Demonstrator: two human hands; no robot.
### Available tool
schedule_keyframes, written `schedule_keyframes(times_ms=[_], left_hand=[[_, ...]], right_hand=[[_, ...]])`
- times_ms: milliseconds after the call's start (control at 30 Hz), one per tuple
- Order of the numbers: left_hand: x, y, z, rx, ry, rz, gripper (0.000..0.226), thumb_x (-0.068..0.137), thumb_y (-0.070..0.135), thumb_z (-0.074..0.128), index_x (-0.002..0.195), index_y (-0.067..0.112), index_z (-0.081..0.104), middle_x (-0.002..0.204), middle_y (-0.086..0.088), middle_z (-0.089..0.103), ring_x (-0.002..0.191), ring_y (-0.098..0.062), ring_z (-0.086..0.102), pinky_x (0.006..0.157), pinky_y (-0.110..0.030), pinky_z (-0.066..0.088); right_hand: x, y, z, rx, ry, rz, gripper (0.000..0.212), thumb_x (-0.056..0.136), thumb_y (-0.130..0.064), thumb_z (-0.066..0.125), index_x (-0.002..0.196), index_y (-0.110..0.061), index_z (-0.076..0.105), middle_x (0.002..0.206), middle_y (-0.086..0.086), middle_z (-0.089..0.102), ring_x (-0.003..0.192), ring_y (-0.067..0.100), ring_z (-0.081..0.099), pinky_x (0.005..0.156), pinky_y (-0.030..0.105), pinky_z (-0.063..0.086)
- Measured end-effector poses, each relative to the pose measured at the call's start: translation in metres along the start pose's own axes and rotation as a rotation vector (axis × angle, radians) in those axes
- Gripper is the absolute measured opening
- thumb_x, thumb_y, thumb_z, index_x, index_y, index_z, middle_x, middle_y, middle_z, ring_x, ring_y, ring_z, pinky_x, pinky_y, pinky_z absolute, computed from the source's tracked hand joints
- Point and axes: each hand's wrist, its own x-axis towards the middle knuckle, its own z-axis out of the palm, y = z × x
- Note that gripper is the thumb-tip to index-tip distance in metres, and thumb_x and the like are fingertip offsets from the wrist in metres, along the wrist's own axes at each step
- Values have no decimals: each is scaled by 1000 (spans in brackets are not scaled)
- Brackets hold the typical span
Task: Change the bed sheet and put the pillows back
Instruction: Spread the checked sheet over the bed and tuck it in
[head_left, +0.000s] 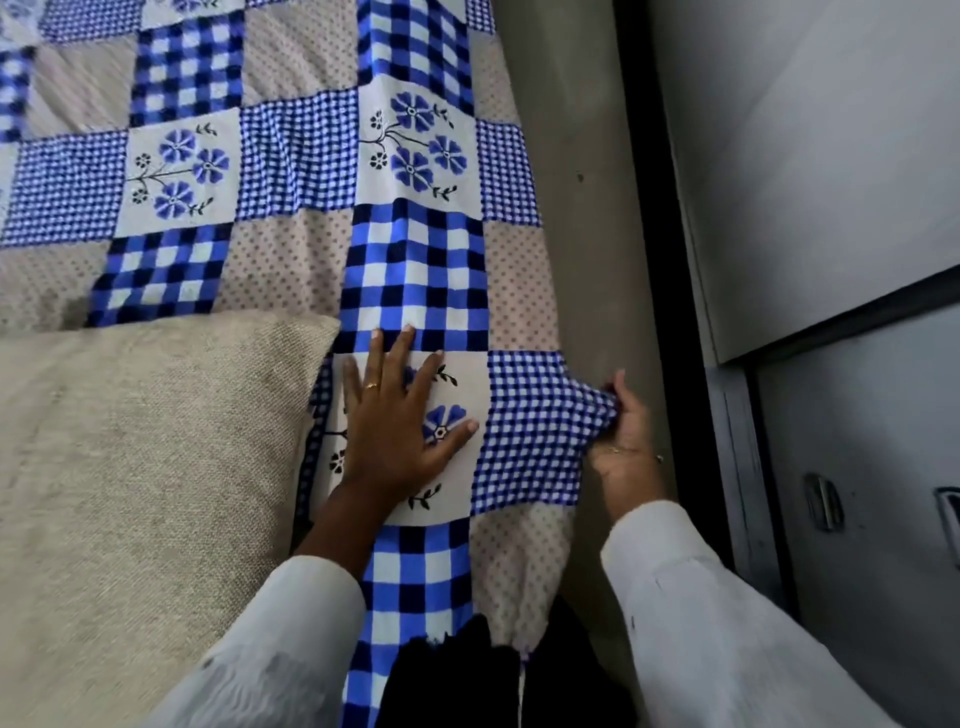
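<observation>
The sheet (291, 171) is spread over the bed, one pillow (130, 441) on it. My left hand (400, 415) presses flat, fingers straight; my right hand (621, 436) pinches the sheet's edge. Probably only tucking is left; other pillows aren't in view.

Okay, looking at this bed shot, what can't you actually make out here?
- Head view: sheet edge in the right hand, hidden by fingers.
- Flower patch under the flat left hand, partly covered.
- Pillow, cut off by the left edge.
- Cupboard handle, blurred.
</observation>
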Motion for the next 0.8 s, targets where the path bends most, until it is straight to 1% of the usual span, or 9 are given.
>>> schedule_keyframes(times_ms=[100, 167, 233, 300, 400, 500, 600, 667, 800], left_hand=[[3, 3, 0, 91, -19, 86, 70, 77, 66, 43, 129, 21, 55, 153, -10, 24, 142, -36, 9, 108, -64, 7], [7, 1, 1, 166, -48, 185, 62, 75, 63, 45, 119, 23, 62, 151, -9, 31, 141, -39, 12, 107, -66, 10], [15, 1, 2, 236, -108, 280, 54, 71, 59, 47, 105, 23, 69, 143, -8, 43, 139, -41, 17, 107, -65, 10], [23, 9, 0, 331, -212, 331, 52, 72, 59, 45, 100, 24, 70, 136, -4, 51, 140, -41, 17, 107, -67, 6], [32, 33, -3, 624, -469, 313, 54, 83, 63, 39, 125, 34, 56, 145, 4, 38, 144, -32, 4, 97, -77, -8], [32, 62, 0, 806, -661, 364, 52, 89, 55, 39, 133, 29, 48, 144, 1, 40, 142, -28, 17, 96, -78, -7], [10, 82, 3, 688, -793, 466, 37, 93, 36, 41, 125, 24, 55, 130, 1, 54, 126, -23, 44, 110, -60, 11], [-16, 91, 0, 589, -881, 521, 33, 94, 28, 39, 119, 21, 58, 127, 0, 57, 119, -21, 50, 110, -47, 22], [-71, 96, 1, 670, -1161, 642, 39, 96, 31, 38, 132, 26, 51, 139, 4, 49, 135, -19, 34, 115, -54, 3]], right_hand=[[8, -7, -30, 22, 305, -65, 39, 99, -23, 37, 60, -17, 35, 27, -8, 38, 22, 4, 36, 30, 9, 30], [17, -2, -46, -155, 432, -62, 36, 97, -16, 40, 61, -16, 37, 25, -8, 36, 20, 3, 33, 26, 10, 24], [27, 10, -55, -492, 523, -77, 23, 88, -15, 52, 66, -12, 49, 38, -4, 46, 32, 9, 42, 35, 16, 33], [28, 29, -59, -790, 556, -147, 11, 87, -16, 57, 80, -8, 60, 66, 4, 56, 61, 19, 50, 59, 29, 42], [9, 66, -62, -882, 360, -183, 18, 89, -14, 57, 72, -14, 62, 72, 4, 56, 67, 21, 51, 61, 27, 43], [-22, 93, -67, -997, 164, -241, 22, 83, -19, 52, 64, -29, 55, 76, 6, 58, 72, 24, 56, 63, 28, 45], [-53, 105, -90, -813, 77, -42, 31, 89, 2, 44, 64, -13, 53, 68, 4, 54, 63, 18, 50, 50, 15, 43], [-74, 113, -107, -748, 86, 78, 21, 82, -5, 49, 62, -8, 52, 66, 5, 54, 61, 16, 49, 45, 7, 39], [-116, 119, -135, -622, 110, 199, 17, 59, -21, 51, 68, -7, 57, 74, 2, 55, 64, 12, 47, 43, 5, 38]])
